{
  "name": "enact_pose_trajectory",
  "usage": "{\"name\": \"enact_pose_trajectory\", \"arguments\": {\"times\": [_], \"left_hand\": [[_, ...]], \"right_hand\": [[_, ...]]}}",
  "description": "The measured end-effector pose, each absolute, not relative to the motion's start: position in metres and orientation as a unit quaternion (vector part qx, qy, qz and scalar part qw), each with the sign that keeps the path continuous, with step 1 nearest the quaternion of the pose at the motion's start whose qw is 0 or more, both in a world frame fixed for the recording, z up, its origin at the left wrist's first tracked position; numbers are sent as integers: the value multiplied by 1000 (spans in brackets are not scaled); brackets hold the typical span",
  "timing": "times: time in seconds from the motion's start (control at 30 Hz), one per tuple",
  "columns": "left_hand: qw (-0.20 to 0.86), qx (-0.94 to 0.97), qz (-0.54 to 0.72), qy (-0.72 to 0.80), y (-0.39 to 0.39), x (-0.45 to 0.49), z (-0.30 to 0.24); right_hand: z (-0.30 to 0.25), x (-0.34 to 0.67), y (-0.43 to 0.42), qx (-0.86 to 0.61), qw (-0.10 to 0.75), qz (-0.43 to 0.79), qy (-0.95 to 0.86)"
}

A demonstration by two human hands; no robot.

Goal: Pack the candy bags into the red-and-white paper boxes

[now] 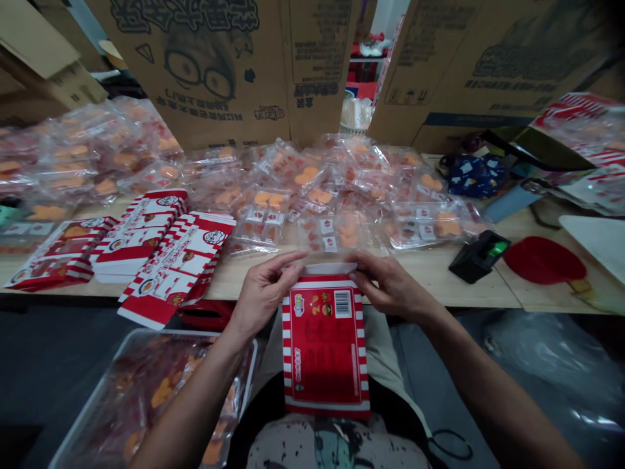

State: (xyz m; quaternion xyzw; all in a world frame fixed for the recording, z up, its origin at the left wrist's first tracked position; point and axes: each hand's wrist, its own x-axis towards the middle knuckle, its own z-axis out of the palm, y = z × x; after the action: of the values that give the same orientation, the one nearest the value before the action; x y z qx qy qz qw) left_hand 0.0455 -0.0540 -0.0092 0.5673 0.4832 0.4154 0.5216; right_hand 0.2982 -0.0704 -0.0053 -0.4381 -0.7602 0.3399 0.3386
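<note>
A red and white striped cardboard box [325, 352], with a barcode on its printed face, rests against my lap. Its top flap points toward the table. My left hand [271, 283] pinches the upper left corner of the box between thumb and fingers. At the upper right corner, my right hand [378, 280] grips the flap edge the same way. Just beyond the hands lie clear plastic packets [334, 231] with orange pieces and small white-and-red labels inside. Several flat printed boxes [180, 267] are stacked to the left, overhanging the table edge.
Large brown cartons [234, 78] stand behind the heap of packets. A black tape dispenser [478, 257] and a red round paddle-like object [544, 260] lie on the right. Below left, a white-rimmed bin [95, 410] holds more packets. A patterned blue item [478, 174] sits at the back right.
</note>
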Motion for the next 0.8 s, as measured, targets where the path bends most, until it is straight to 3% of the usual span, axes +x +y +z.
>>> {"name": "enact_pose_trajectory", "arguments": {"times": [0.23,0.37,0.57,0.8], "left_hand": [[444,676,409,422,-47,40,0],[472,704,380,369,-46,33,-8],[445,678,410,417,-49,46,-13],[522,679,399,327,-41,32,-21]], "right_hand": [[-10,287,-68,-407,378,438,-707],[-16,285,-69,-424,401,395,-710],[-10,288,-51,-447,327,362,-750],[-24,287,-52,-390,394,316,-770]]}}
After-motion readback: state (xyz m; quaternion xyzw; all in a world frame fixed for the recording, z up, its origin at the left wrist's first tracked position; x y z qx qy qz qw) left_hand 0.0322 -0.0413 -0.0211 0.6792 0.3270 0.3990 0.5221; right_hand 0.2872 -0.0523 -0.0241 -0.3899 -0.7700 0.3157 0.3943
